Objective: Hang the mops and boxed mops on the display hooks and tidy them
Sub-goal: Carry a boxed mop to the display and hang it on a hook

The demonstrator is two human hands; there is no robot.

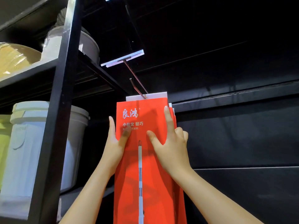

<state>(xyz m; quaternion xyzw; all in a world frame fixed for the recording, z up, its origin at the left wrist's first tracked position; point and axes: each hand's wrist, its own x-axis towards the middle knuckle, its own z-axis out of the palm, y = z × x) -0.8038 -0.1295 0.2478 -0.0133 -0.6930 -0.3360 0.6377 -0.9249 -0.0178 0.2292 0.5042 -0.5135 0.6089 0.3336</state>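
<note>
Both hands, left hand [115, 143] and right hand [169, 143], hold their grip on the tall red cardboard mop box [145, 167] hanging from the slim metal display hook [137, 88], where an upward nudge could lift its white tab off.

Both your arms reach up and forward, forearms bare. Your left hand [115, 143] stands upright, fingers straight, thumb angled inward. Your right hand [169, 143] has its index finger pointing up, thumb spread left, other fingers curled.
</note>
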